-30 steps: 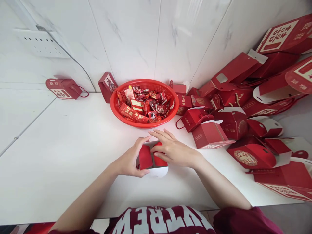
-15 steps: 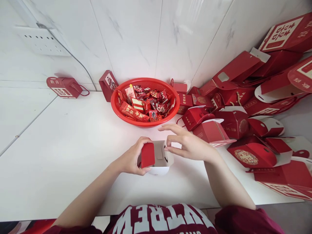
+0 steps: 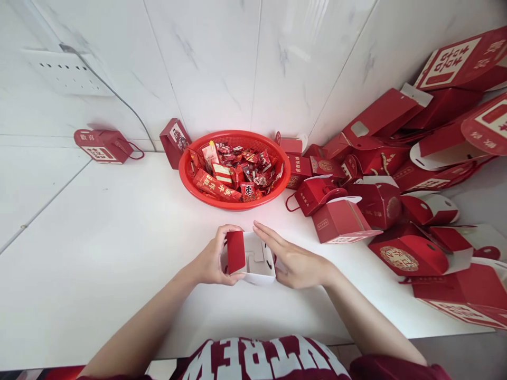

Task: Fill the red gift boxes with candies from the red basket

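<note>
Our left hand [image 3: 209, 262] clasps the box [image 3: 257, 259] by its nine-o'clock flap; our right hand [image 3: 297, 264], flat and open, braces its three-o'clock wall. Uneven squeezing could buckle it.

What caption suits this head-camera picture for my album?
Left hand grips, right hand steadies a small open box on a white table near a red basket of sweets.
</note>
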A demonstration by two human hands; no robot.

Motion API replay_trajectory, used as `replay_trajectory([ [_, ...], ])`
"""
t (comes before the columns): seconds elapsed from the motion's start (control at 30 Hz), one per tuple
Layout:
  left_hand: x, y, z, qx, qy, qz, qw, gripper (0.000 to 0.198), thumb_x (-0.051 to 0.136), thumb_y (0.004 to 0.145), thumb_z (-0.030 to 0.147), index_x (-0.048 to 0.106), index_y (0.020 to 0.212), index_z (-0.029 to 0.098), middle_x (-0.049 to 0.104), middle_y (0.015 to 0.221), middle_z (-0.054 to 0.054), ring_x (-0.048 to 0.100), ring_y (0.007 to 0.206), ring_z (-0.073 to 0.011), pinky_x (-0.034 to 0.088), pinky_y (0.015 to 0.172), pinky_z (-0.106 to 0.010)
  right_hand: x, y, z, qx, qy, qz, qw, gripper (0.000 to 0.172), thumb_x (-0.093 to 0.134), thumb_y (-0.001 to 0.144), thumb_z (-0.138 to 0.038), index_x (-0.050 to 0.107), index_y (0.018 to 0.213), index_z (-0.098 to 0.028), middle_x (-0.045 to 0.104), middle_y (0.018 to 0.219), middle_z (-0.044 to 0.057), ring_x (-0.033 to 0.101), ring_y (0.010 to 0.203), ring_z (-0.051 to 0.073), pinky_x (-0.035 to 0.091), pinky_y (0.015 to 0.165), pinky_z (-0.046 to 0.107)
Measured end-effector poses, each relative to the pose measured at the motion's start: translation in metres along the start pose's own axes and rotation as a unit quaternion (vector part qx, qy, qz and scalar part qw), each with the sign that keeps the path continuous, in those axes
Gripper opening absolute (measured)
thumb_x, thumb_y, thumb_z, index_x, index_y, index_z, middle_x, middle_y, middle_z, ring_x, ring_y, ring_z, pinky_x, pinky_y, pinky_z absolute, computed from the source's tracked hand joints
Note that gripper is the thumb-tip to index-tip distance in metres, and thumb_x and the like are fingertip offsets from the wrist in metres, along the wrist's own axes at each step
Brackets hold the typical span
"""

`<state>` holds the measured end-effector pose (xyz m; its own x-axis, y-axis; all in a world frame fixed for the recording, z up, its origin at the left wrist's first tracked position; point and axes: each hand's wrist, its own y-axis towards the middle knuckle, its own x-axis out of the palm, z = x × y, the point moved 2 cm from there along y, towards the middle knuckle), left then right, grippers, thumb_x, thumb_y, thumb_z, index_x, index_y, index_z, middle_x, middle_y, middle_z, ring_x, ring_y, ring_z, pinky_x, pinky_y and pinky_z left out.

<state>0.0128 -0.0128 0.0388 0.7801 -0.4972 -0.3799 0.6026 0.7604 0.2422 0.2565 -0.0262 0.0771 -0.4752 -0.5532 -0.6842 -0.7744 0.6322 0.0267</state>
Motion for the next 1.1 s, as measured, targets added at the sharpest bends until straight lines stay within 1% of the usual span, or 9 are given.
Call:
replay_trajectory([
  [0.13, 0.003, 0.0, -0.004, 0.033, -0.012, 0.02, 0.999, 0.095, 0.083, 0.061, 0.026, 0.025, 0.136, 0.026, 0.039, 0.133, -0.016, 0.049, 0.122, -0.0335, 0.045, 0.099, -0.048, 0.023, -0.007, 0.014, -0.038, 0.116, 0.038, 0.992, 0.103, 0.064, 0.082, -0.026, -0.004, 0.16, -0.024, -0.015, 0.166, 0.007, -0.009, 0.154, 0.029, 0.012, 0.123, 0.052],
  [0.27, 0.006, 0.003, -0.003, 0.052, -0.017, 0.025, 0.998, 0.094, 0.082, 0.062, 0.026, 0.026, 0.138, 0.025, 0.039, 0.133, -0.017, 0.047, 0.125, -0.0341, 0.043, 0.103, -0.05, 0.041, 0.0, 0.027, -0.038, 0.122, 0.127, 0.984, 0.122, 0.078, 0.072, -0.059, 0.0, 0.16, -0.026, -0.01, 0.166, 0.012, -0.005, 0.153, 0.035, 0.012, 0.122, 0.056],
  [0.43, 0.007, 0.005, 0.007, 0.084, 0.009, 0.007, 0.996, 0.088, 0.072, 0.073, 0.035, 0.024, 0.145, 0.021, 0.037, 0.143, -0.02, 0.035, 0.14, -0.0401, 0.033, 0.112, -0.06, 0.048, 0.009, 0.03, -0.014, 0.081, 0.201, 0.976, 0.117, 0.081, 0.07, -0.059, 0.011, 0.158, -0.028, 0.028, 0.153, 0.016, 0.027, 0.145, 0.033, 0.03, 0.118, 0.052],
  [0.57, 0.007, 0.003, 0.023, 0.115, 0.13, 0.038, 0.984, 0.083, 0.062, 0.081, 0.032, 0.024, 0.153, 0.019, 0.027, 0.157, -0.019, 0.017, 0.15, -0.0421, 0.012, 0.119, -0.068, 0.048, 0.01, 0.026, -0.017, 0.06, 0.213, 0.975, 0.114, 0.082, 0.07, -0.058, 0.015, 0.157, -0.028, 0.035, 0.144, 0.016, 0.037, 0.137, 0.033, 0.038, 0.113, 0.052],
  [0.67, 0.006, 0.001, 0.037, 0.166, 0.267, 0.063, 0.947, 0.066, 0.057, 0.081, 0.015, 0.044, 0.145, 0.026, 0.041, 0.153, -0.01, 0.024, 0.15, -0.0362, 0.012, 0.121, -0.065, 0.048, 0.01, 0.023, -0.019, 0.055, 0.216, 0.975, 0.113, 0.081, 0.07, -0.059, 0.015, 0.157, -0.029, 0.037, 0.142, 0.016, 0.039, 0.134, 0.033, 0.041, 0.111, 0.052],
  [0.83, 0.01, 0.004, 0.053, 0.224, 0.365, -0.016, 0.903, 0.046, 0.057, 0.084, 0.018, 0.059, 0.13, 0.021, 0.061, 0.139, -0.008, 0.04, 0.143, -0.0305, 0.006, 0.124, -0.059, 0.05, 0.011, 0.022, -0.026, 0.05, 0.219, 0.974, 0.112, 0.081, 0.071, -0.057, 0.013, 0.157, -0.031, 0.037, 0.142, 0.014, 0.038, 0.136, 0.031, 0.042, 0.111, 0.05],
  [0.93, 0.009, 0.006, 0.059, 0.23, 0.379, -0.013, 0.896, 0.025, 0.057, 0.087, 0.019, 0.066, 0.11, 0.02, 0.071, 0.121, -0.006, 0.055, 0.13, -0.0272, 0.01, 0.125, -0.056, 0.05, 0.011, 0.022, -0.023, 0.045, 0.215, 0.975, 0.113, 0.081, 0.071, -0.057, 0.013, 0.157, -0.03, 0.037, 0.142, 0.015, 0.038, 0.135, 0.031, 0.041, 0.111, 0.05],
  [1.03, -0.003, 0.002, 0.061, 0.237, 0.399, 0.059, 0.884, 0.009, 0.062, 0.085, 0.019, 0.066, 0.094, 0.02, 0.073, 0.094, -0.004, 0.067, 0.106, -0.0242, 0.025, 0.119, -0.054, 0.049, 0.01, 0.023, -0.015, 0.043, 0.21, 0.977, 0.115, 0.082, 0.07, -0.058, 0.012, 0.157, -0.028, 0.036, 0.144, 0.016, 0.038, 0.135, 0.032, 0.04, 0.111, 0.051],
  [1.1, -0.017, -0.001, 0.058, 0.232, 0.413, 0.111, 0.874, 0.015, 0.062, 0.084, 0.014, 0.066, 0.096, 0.02, 0.069, 0.088, -0.004, 0.067, 0.089, -0.0209, 0.04, 0.106, -0.049, 0.048, 0.01, 0.025, -0.006, 0.045, 0.217, 0.975, 0.116, 0.082, 0.07, -0.058, 0.011, 0.157, -0.029, 0.037, 0.144, 0.016, 0.039, 0.135, 0.032, 0.04, 0.111, 0.05],
])
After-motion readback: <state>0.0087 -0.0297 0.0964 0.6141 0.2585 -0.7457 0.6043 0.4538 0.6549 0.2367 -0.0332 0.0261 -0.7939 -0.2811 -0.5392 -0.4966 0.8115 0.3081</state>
